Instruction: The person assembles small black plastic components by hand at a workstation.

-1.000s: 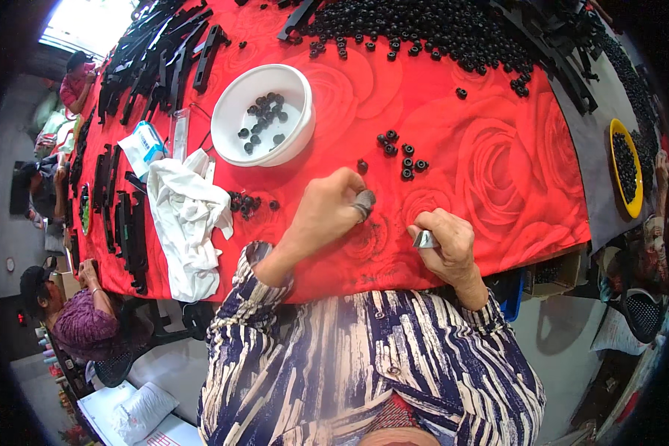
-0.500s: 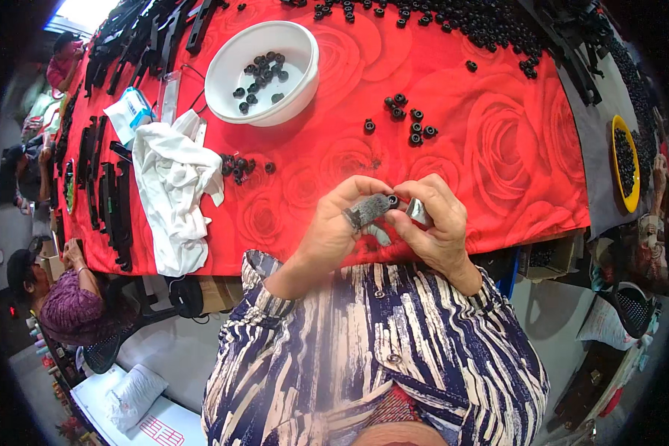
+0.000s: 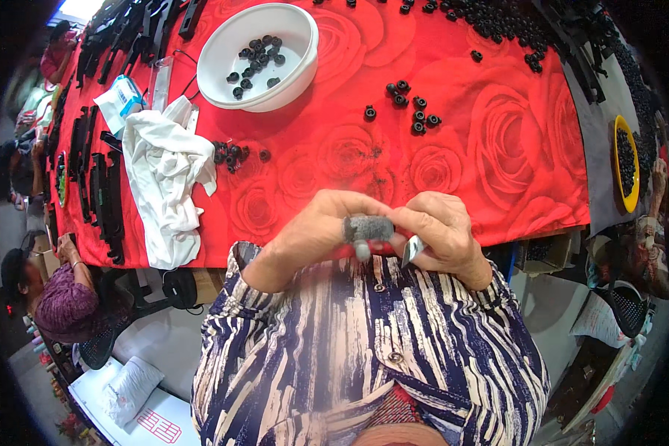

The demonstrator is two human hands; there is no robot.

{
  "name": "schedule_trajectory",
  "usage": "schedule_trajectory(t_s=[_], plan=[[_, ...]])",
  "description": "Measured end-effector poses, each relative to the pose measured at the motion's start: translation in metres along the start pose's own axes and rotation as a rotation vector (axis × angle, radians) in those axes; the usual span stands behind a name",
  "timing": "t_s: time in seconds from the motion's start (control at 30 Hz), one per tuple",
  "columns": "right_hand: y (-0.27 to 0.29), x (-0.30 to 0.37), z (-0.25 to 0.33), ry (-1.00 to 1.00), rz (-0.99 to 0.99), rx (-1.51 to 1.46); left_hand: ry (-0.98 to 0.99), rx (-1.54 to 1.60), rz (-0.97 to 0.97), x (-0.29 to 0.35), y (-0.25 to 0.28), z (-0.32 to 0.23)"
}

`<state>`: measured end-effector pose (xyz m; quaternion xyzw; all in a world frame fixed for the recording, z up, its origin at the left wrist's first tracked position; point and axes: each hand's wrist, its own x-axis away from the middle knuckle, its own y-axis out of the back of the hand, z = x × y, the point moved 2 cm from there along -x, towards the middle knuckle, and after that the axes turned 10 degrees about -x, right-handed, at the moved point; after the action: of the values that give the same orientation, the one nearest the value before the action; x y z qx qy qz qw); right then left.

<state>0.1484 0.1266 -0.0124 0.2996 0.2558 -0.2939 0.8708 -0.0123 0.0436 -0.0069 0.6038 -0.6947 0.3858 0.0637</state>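
My left hand [image 3: 312, 230] and my right hand [image 3: 442, 234] meet fingertip to fingertip just above the near table edge. Worn grey wrapping [image 3: 369, 229] covers a finger of my left hand. Both hands are closed. My right hand grips a small shiny metal blade [image 3: 413, 250], which points down toward my shirt. The small black ring-shaped part that showed between my fingertips earlier is now hidden by them. On the red cloth [image 3: 305, 215] beyond lie several similar black parts [image 3: 419, 116], and dark crumbs are scattered nearer my hands.
A white bowl [image 3: 305, 82] holding black parts stands at the far left. A crumpled white cloth [image 3: 160, 171] lies left, beside long black pieces [image 3: 110, 197]. A heap of black parts [image 3: 490, 22] covers the far right. Another person [image 3: 70, 297] sits at left.
My hands have lowered slightly toward my body and turned, so the black part no longer shows. The blade has tipped downward. The whole view has shifted a little.
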Motion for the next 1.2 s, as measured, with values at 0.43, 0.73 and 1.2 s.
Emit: schedule_trajectory(t_s=[0.43, 0.73, 1.2], plan=[[0.006, -0.011, 0.015, 0.092, -0.139, -0.032, -0.105, 0.118, 0.01, 0.0, -0.015, 0.008], [0.008, -0.008, 0.018, 0.211, -0.114, 0.066, -0.169, 0.131, 0.003, 0.002, -0.015, 0.017], [0.006, 0.001, 0.014, 0.029, -0.125, 0.101, -0.213, 0.276, 0.007, -0.006, -0.016, 0.023]])
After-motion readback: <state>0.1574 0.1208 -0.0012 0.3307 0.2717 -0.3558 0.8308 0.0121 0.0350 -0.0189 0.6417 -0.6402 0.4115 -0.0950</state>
